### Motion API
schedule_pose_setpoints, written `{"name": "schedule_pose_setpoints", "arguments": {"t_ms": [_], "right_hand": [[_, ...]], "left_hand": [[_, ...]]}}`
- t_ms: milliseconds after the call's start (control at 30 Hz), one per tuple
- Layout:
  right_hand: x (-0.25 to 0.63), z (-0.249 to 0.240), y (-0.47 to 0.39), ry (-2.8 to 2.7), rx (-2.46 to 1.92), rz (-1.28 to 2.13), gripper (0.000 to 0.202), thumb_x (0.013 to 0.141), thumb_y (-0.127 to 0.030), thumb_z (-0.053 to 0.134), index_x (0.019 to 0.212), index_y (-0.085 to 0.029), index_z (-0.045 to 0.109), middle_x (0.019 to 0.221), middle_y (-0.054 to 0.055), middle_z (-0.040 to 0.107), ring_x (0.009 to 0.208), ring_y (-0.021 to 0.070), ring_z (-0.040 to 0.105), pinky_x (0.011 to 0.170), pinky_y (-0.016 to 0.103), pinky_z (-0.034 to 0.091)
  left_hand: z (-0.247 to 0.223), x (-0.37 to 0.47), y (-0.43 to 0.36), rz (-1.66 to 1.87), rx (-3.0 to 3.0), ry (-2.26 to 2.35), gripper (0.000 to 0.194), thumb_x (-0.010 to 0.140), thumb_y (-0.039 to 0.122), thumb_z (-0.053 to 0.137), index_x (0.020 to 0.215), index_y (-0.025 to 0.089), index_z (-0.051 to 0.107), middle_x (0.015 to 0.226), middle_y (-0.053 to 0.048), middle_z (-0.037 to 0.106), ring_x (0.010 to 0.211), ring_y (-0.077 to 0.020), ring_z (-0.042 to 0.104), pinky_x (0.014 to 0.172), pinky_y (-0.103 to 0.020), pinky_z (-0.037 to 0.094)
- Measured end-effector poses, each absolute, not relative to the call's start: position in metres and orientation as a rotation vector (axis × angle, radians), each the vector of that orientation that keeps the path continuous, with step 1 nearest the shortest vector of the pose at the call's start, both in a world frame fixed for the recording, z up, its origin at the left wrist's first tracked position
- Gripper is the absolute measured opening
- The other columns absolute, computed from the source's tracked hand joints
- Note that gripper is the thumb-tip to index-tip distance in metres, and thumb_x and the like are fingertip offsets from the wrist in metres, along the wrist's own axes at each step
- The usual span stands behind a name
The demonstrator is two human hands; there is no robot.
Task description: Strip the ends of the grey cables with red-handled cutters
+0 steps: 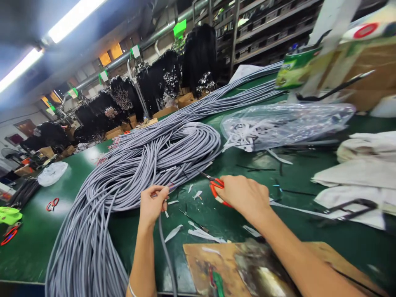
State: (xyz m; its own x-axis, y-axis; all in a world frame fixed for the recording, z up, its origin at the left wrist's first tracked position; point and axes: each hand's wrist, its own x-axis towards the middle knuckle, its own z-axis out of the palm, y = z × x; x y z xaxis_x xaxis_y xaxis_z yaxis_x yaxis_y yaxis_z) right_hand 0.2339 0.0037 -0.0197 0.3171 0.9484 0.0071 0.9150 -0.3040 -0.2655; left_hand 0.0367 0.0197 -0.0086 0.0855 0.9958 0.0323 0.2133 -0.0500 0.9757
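Cable [165, 247] was pinched by left hand [154, 204], scissors [211, 178] gripped by right hand [247, 194]; past the green table's [37, 235] far edge, cards [135, 51] seemed blurred.

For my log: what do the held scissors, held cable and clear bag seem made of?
Scissors: bright red handles, likely smooth plastic; slim grey blades, probably metal.
Cable: smooth grey, gently bent, so plastic or rubber outside; can't tell which.
Bag: see-through, with creases and glare, so apparently thin glossy plastic film.
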Motion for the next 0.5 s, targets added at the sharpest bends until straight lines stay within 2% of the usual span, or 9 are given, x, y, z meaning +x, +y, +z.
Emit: {"name": "schedule_pose_setpoints", "arguments": {"t_ms": [167, 233, 300, 367, 433, 500], "right_hand": [[0.252, -0.025, 0.008, -1.714, -2.448, 0.289, 0.019, 0.072, -0.013, 0.052, 0.075, -0.013, 0.071, 0.080, 0.020, 0.068, 0.074, 0.0303, 0.065, 0.051, 0.030, 0.039], [0.247, -0.025, 0.008, -1.776, -2.393, 0.282, 0.019, 0.074, -0.013, 0.051, 0.077, -0.012, 0.071, 0.086, 0.022, 0.068, 0.082, 0.0323, 0.063, 0.054, 0.032, 0.040], [0.234, -0.026, 0.007, -1.906, -2.237, 0.297, 0.020, 0.079, -0.018, 0.050, 0.078, -0.014, 0.070, 0.089, 0.019, 0.068, 0.086, 0.0303, 0.062, 0.059, 0.032, 0.041], [0.216, -0.029, 0.004, -2.081, -2.008, 0.374, 0.020, 0.081, -0.022, 0.051, 0.076, -0.018, 0.069, 0.081, 0.012, 0.069, 0.078, 0.0234, 0.064, 0.061, 0.028, 0.041], [0.200, -0.035, 0.001, -2.236, -1.806, 0.470, 0.018, 0.077, -0.016, 0.054, 0.068, -0.021, 0.068, 0.071, 0.005, 0.069, 0.069, 0.0178, 0.063, 0.058, 0.023, 0.040], [0.191, -0.042, -0.002, -2.339, -1.676, 0.528, 0.020, 0.070, -0.006, 0.057, 0.063, -0.021, 0.067, 0.066, 0.002, 0.067, 0.066, 0.0160, 0.063, 0.055, 0.021, 0.038]], "left_hand": [[-0.019, 0.033, 0.026, 0.845, 1.623, 1.419, 0.027, 0.068, 0.036, 0.057, 0.056, 0.012, 0.060, 0.039, 0.008, 0.035, 0.032, -0.0030, 0.028, 0.034, -0.017, 0.020], [-0.022, 0.032, 0.024, 0.723, 1.664, 1.386, 0.021, 0.067, 0.029, 0.058, 0.054, 0.013, 0.061, 0.036, 0.008, 0.033, 0.030, -0.0036, 0.028, 0.035, -0.018, 0.020], [-0.024, 0.032, 0.021, 0.570, 1.702, 1.323, 0.016, 0.065, 0.026, 0.060, 0.055, 0.013, 0.065, 0.034, 0.007, 0.038, 0.029, -0.0056, 0.033, 0.035, -0.018, 0.023], [-0.026, 0.032, 0.018, 0.448, 1.779, 1.234, 0.012, 0.062, 0.025, 0.065, 0.057, 0.015, 0.068, 0.037, 0.005, 0.048, 0.035, -0.0086, 0.042, 0.039, -0.019, 0.030], [-0.028, 0.033, 0.020, 0.480, 1.923, 1.282, 0.010, 0.062, 0.027, 0.069, 0.060, 0.017, 0.070, 0.048, 0.002, 0.058, 0.045, -0.0115, 0.050, 0.048, -0.021, 0.037], [-0.030, 0.033, 0.025, 0.670, 2.035, 1.503, 0.012, 0.070, 0.027, 0.065, 0.072, 0.018, 0.072, 0.066, -0.002, 0.065, 0.062, -0.0158, 0.056, 0.061, -0.025, 0.043]]}}
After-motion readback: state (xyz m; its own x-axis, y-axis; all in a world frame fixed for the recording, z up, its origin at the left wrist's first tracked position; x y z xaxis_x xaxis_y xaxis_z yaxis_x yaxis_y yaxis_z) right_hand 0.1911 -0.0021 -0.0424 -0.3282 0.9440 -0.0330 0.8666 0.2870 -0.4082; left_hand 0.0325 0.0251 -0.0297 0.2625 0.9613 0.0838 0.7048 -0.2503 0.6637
